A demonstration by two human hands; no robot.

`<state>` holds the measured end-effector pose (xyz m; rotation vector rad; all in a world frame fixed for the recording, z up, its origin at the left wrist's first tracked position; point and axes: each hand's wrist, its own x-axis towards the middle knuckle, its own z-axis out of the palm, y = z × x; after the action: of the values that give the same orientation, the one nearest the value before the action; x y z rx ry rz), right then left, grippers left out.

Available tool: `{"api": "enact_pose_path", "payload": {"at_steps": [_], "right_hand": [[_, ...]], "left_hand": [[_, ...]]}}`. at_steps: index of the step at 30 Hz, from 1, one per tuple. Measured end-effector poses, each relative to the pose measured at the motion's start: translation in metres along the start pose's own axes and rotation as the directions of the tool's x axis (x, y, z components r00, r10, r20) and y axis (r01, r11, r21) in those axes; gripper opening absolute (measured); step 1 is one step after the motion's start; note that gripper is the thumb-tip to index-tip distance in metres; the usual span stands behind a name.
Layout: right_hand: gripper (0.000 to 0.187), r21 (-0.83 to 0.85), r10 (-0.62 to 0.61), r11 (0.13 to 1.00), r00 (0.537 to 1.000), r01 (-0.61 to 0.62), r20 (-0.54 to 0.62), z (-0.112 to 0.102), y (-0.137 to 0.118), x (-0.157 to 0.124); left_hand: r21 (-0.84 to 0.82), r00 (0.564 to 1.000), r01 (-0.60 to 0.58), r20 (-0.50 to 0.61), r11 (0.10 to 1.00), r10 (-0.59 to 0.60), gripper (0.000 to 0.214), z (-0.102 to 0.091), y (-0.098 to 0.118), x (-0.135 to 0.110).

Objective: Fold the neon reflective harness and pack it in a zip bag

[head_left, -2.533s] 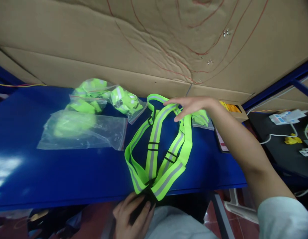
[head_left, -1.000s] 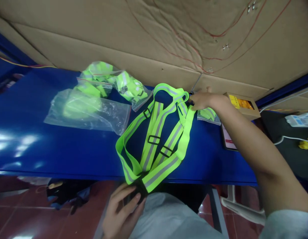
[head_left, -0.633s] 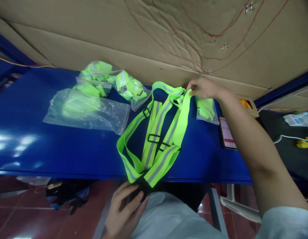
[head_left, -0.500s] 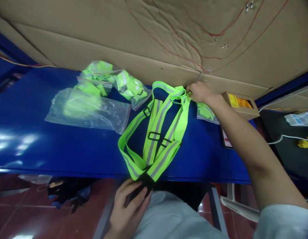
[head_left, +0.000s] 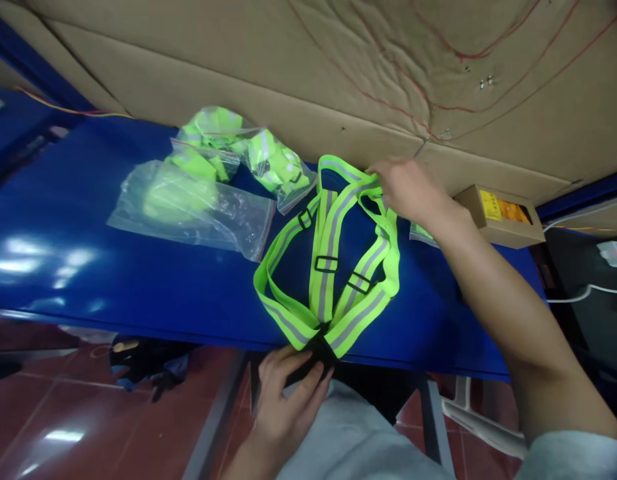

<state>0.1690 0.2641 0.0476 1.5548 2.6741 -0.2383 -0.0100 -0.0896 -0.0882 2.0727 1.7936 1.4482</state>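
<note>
A neon-yellow reflective harness [head_left: 326, 267] with grey stripes and black buckles lies spread on the blue table [head_left: 198, 293]. At the table's front edge my left hand [head_left: 293, 393] is closed on the harness's black joining piece, where its straps meet. My right hand [head_left: 406, 190] is at the harness's far right corner, its fingers closed on a strap there; the fingertips are partly hidden and a little blurred. Behind that hand, a bagged neon-yellow item [head_left: 422, 233] is mostly covered by my wrist.
Several clear bags [head_left: 188, 207] holding neon-yellow straps lie at the back left. At the right stands a small cardboard box [head_left: 503, 217] with a yellow label. A cardboard panel [head_left: 213, 80] with red wires rises behind the table. Dark gloves [head_left: 148, 367] are below the table at left.
The view has shifted, so things appear further right. My right hand has drawn the harness's far right part a little outward, and the straps lie wider apart. My left hand keeps its grip.
</note>
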Motion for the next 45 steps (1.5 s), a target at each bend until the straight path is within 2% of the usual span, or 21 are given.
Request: {"api": "enact_pose_path", "payload": {"at_steps": [1,2,3,4,6,8,10,13,15,17,20,23,28,31,35,37,40,43,45], "right_hand": [[0.049,-0.028,-0.122,0.992,0.99,0.12,-0.069,0.002,-0.012,-0.004],[0.047,-0.032,-0.283,0.959,0.956,0.282,-0.076,0.006,-0.025,-0.008],[0.047,-0.025,-0.425,0.905,0.903,0.424,-0.066,0.012,-0.038,-0.01],[0.051,-0.02,-0.522,0.853,0.851,0.522,-0.051,0.019,-0.051,-0.01],[0.06,-0.036,-0.599,0.8,0.795,0.598,-0.1,0.034,-0.071,-0.006],[0.056,-0.021,-0.591,0.805,0.8,0.593,-0.105,0.045,-0.081,0.004],[0.041,0.034,-0.566,0.824,0.825,0.566,-0.016,0.048,-0.082,0.017],[0.026,0.092,-0.569,0.822,0.813,0.562,0.119,0.038,-0.072,0.035],[0.026,0.082,-0.558,0.83,0.819,0.552,0.135,0.026,-0.062,0.044],[0.026,0.026,-0.48,0.876,0.867,0.481,0.132,0.016,-0.054,0.053],[0.026,-0.121,-0.268,0.949,0.946,0.292,0.181,0.014,-0.045,0.066],[0.026,-0.199,-0.152,0.959,0.959,0.202,0.24,0.02,-0.046,0.073],[0.024,-0.1,-0.212,0.967,0.96,0.233,0.182,0.012,-0.057,0.07],[0.021,-0.142,-0.198,0.964,0.965,0.224,0.174,0.006,-0.064,0.067],[0.019,-0.182,-0.232,0.947,0.955,0.265,0.184,0.014,-0.067,0.066],[0.023,-0.139,-0.308,0.934,0.939,0.329,0.153,0.019,-0.065,0.065],[0.029,-0.042,-0.436,0.898,0.899,0.437,0.037,0.018,-0.06,0.057],[0.03,0.031,-0.514,0.856,0.856,0.516,-0.059,0.014,-0.062,0.038],[0.029,0.05,-0.543,0.836,0.837,0.546,-0.058,0.014,-0.068,0.019]], "left_hand": [[0.001,1.0,-0.006,-0.002,1.0,0.006,0.025,0.002,0.0,0.0],[0.002,1.0,-0.015,-0.003,1.0,0.015,0.025,0.003,0.001,-0.001],[0.004,1.0,-0.022,-0.006,1.0,0.022,0.024,0.006,0.001,-0.001],[0.007,1.0,-0.025,-0.017,1.0,0.025,0.024,0.008,0.001,-0.002],[0.015,0.999,-0.028,-0.04,1.0,0.028,0.023,0.011,0.001,-0.003],[0.027,0.998,-0.028,-0.053,0.999,0.029,0.022,0.013,0.002,-0.005],[0.039,0.998,-0.033,-0.044,0.999,0.035,0.021,0.013,0.004,-0.006],[0.034,0.999,-0.046,-0.028,0.998,0.047,0.02,0.012,0.004,-0.006],[0.012,0.998,-0.058,-0.019,0.998,0.058,0.02,0.011,0.003,-0.004],[-0.005,0.997,-0.076,-0.004,0.997,0.076,0.021,0.011,0.002,-0.001],[-0.007,0.994,-0.093,0.051,0.996,0.093,0.019,0.011,-0.002,0.005],[-0.017,0.992,-0.088,0.09,0.996,0.089,0.016,0.012,-0.003,0.009],[-0.038,0.993,-0.099,0.059,0.994,0.101,0.018,0.015,-0.002,0.01],[-0.046,0.994,-0.102,0.031,0.994,0.104,0.022,0.018,-0.003,0.008],[-0.03,0.995,-0.104,-0.014,0.994,0.103,0.029,0.024,-0.006,0.006],[-0.016,0.993,-0.114,-0.025,0.993,0.113,0.031,0.026,-0.006,0.006],[-0.005,0.991,-0.128,-0.044,0.992,0.128,0.029,0.027,-0.006,0.007],[0.002,0.991,-0.127,-0.045,0.992,0.127,0.024,0.026,-0.006,0.008],[0.002,0.992,-0.124,-0.035,0.992,0.124,0.02,0.026,-0.006,0.009]]}}
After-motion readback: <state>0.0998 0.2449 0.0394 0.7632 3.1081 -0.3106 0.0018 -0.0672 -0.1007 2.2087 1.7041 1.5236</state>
